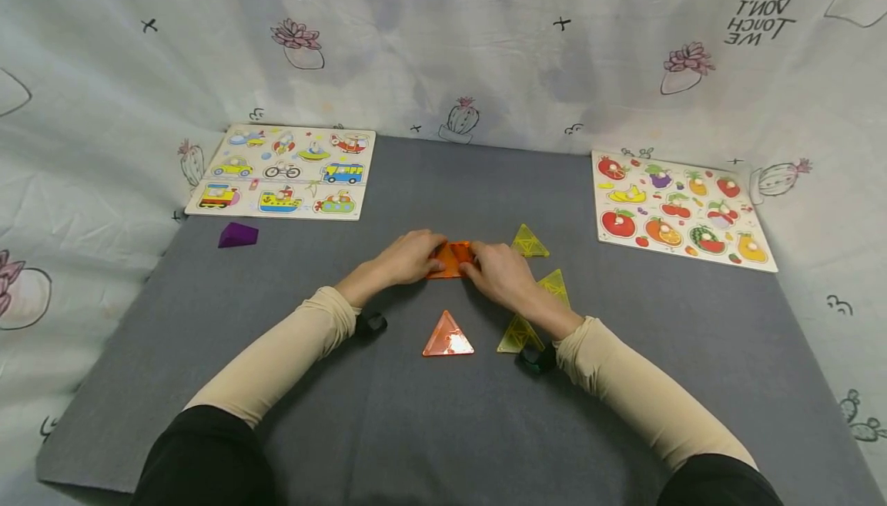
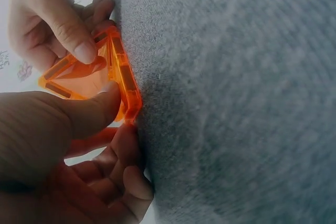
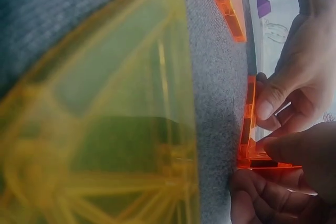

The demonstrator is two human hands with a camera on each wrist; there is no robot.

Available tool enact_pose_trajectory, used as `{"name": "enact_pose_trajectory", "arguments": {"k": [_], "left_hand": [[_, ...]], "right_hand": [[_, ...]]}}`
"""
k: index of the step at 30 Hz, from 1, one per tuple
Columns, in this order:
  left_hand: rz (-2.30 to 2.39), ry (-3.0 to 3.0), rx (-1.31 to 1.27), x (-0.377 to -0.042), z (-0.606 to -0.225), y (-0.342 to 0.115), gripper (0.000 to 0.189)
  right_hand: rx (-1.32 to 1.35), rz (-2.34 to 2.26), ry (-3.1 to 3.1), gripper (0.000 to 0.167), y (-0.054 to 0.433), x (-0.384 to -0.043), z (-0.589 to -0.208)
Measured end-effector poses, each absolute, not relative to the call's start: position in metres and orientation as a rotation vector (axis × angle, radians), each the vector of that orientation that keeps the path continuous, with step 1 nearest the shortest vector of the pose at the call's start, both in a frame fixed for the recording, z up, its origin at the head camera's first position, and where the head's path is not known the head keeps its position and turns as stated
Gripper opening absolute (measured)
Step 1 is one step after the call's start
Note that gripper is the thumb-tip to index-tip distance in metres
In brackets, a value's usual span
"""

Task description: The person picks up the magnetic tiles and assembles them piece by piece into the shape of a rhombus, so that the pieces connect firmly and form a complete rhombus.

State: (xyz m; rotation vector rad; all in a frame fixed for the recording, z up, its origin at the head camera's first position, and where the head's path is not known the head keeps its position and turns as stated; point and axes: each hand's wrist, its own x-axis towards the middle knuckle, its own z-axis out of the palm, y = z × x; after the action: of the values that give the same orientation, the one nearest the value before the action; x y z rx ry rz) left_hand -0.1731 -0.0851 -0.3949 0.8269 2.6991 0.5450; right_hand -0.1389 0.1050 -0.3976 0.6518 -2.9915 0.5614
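Observation:
Orange translucent magnetic tiles (image 1: 453, 258) stand joined at an angle on the grey table, between both hands. My left hand (image 1: 407, 258) grips their left side, its thumb pressing the near face in the left wrist view. On the right, my right hand (image 1: 504, 273) pinches the other side, thumb in front and fingers behind. At least one of the tiles (image 2: 126, 74) is triangular; the fingers cover part of them. Closer to me lies a separate orange triangle tile (image 1: 447, 339), flat on the table.
Yellow triangle tiles (image 1: 530, 242) lie right of the hands, some partly under the right forearm. A purple block (image 1: 238, 235) sits at left. Behind it is a vehicle puzzle board (image 1: 266, 189); a fruit puzzle board (image 1: 682, 209) lies back right. A printed curtain (image 1: 513, 67) hangs behind.

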Motion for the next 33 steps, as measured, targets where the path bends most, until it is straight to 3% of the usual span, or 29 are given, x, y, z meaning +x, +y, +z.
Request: {"name": "enact_pose_trajectory", "arguments": {"k": [15,21,26,33], "left_hand": [[0.562,2.74,0.824,-0.165,-0.393,-0.087,0.041],[0.506,2.717,1.141,-0.142,-0.387,-0.094,0.03],[0.392,2.551,1.412,-0.123,-0.384,-0.098,0.042],[0.266,2.478,1.446,-0.109,-0.385,-0.095,0.061]], "right_hand": [[0.645,0.575,-2.995,0.017,0.109,-0.138,-0.398],[0.649,0.543,-2.984,0.018,0.109,-0.139,-0.396],[0.662,0.536,-2.981,0.018,0.109,-0.14,-0.395],[0.639,0.538,-2.989,0.017,0.112,-0.137,-0.396]]}}
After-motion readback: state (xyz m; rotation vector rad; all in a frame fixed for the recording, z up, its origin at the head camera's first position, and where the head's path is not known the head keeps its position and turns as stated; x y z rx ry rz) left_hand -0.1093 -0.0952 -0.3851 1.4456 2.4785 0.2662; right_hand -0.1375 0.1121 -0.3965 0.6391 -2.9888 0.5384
